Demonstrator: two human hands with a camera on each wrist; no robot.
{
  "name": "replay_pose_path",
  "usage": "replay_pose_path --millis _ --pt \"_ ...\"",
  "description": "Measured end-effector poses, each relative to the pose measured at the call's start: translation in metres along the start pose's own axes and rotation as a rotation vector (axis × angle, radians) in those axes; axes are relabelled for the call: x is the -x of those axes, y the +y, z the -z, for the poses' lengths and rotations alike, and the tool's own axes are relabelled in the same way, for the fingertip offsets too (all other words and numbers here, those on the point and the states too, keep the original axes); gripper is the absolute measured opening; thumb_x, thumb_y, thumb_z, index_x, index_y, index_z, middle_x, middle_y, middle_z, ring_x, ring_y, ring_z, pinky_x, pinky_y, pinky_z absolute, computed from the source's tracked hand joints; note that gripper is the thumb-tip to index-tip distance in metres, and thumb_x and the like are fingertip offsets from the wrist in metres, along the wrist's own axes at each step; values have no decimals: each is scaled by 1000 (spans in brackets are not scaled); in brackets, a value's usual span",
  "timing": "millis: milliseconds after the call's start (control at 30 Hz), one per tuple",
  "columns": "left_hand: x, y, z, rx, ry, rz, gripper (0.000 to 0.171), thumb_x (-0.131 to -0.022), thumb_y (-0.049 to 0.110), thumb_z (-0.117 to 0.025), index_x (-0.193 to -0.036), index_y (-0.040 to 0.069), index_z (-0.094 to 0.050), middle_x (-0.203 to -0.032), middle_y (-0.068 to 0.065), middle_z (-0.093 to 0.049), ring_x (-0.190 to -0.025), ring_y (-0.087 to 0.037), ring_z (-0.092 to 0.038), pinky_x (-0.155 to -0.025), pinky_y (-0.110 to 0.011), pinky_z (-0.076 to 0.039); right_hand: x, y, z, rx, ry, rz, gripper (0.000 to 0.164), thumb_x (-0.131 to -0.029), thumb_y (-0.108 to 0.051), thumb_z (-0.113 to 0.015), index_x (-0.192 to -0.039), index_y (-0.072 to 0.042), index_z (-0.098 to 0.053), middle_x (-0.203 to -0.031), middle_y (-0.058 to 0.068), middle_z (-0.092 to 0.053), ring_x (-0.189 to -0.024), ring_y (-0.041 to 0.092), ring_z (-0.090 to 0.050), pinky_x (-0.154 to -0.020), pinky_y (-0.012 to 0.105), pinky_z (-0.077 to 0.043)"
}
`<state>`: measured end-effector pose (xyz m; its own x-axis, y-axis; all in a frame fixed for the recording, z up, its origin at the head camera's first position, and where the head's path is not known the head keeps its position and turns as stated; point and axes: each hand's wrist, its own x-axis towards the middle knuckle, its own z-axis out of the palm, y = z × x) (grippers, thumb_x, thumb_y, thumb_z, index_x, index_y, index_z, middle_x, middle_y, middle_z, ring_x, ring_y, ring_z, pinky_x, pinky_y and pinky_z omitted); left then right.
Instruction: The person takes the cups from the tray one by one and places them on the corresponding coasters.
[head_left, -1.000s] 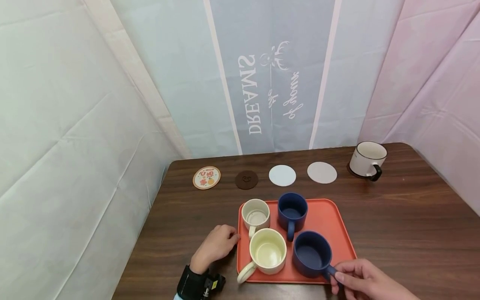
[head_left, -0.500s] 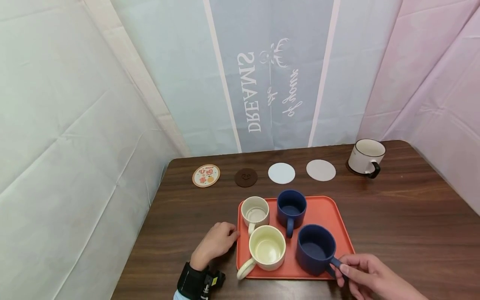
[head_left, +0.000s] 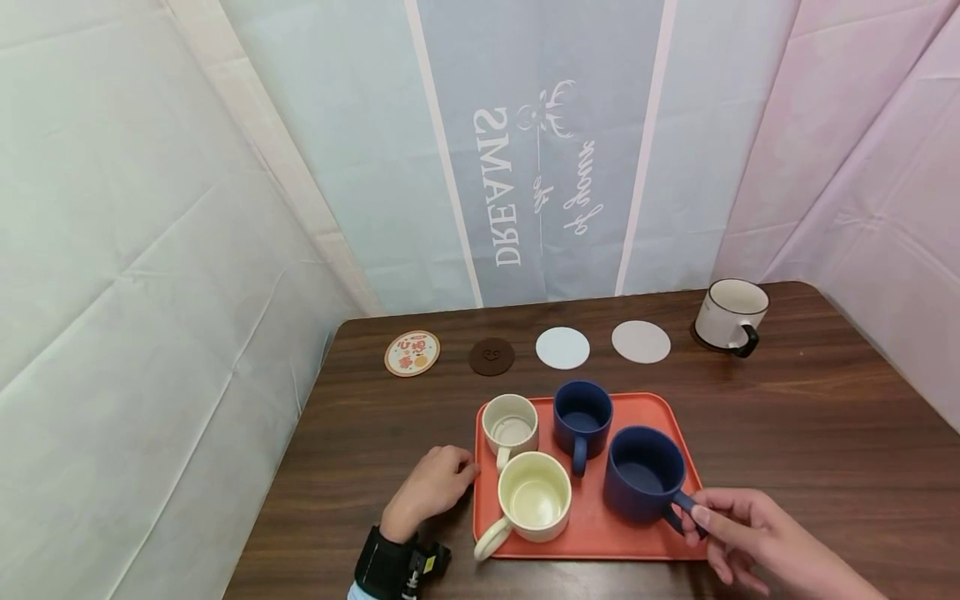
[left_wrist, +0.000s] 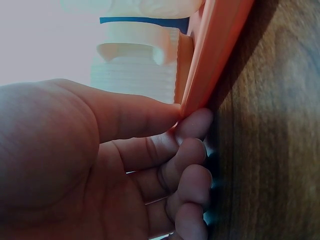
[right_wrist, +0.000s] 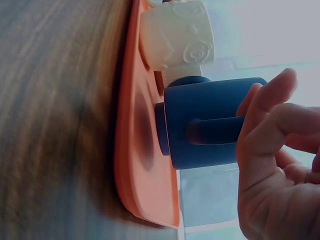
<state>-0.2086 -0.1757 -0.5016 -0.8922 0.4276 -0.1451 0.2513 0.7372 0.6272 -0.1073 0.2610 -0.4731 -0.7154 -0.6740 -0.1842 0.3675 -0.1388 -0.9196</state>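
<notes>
While the left hand point(head_left: 432, 487) pinches the red tray point(head_left: 652, 408), likely steadying it, the right hand point(head_left: 753, 529) grips a navy mug's handle point(right_wrist: 215, 131).

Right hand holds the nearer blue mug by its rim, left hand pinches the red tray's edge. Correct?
One slip: it's not the rim. The right hand holds the nearer blue mug by its handle, as the right wrist view shows. The rest stands: the left hand pinches the edge of the red tray.
</notes>
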Motion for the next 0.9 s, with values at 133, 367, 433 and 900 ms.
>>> replay_pose_path --millis 133,367,433,900 --pt "0 0 0 -3 3 -2 32 -105 16 -62 -74 13 -67 -60 6 -45 -54 -10 -46 -54 -26 -34 -1 -4 3 93 46 50 34 -116 -6 -29 -116 14 -57 -88 16 -67 -65 38 -48 -44 50 -16" --pt "-1 -1 0 -6 5 -7 32 -105 16 -63 -74 13 -67 -60 6 -46 -54 -10 -47 -54 -26 -34 -5 -10 7 145 151 65 36 -117 -8 -32 -116 7 -64 -86 10 -69 -66 18 -63 -45 49 -21" --pt "-1 -1 0 -9 7 -10 32 -105 16 -63 -73 13 -67 -60 6 -45 -54 -10 -46 -54 -26 -34 -8 -13 8 168 171 86 35 -116 -8 -33 -116 7 -64 -89 8 -70 -66 15 -63 -45 49 -21" --pt "-1 -1 0 -2 5 -13 34 -106 17 -62 -72 12 -66 -59 6 -44 -53 -10 -46 -54 -26 -34 -23 -24 20 293 282 187 30 -115 -8 -38 -116 10 -61 -89 9 -69 -67 18 -64 -47 48 -26"
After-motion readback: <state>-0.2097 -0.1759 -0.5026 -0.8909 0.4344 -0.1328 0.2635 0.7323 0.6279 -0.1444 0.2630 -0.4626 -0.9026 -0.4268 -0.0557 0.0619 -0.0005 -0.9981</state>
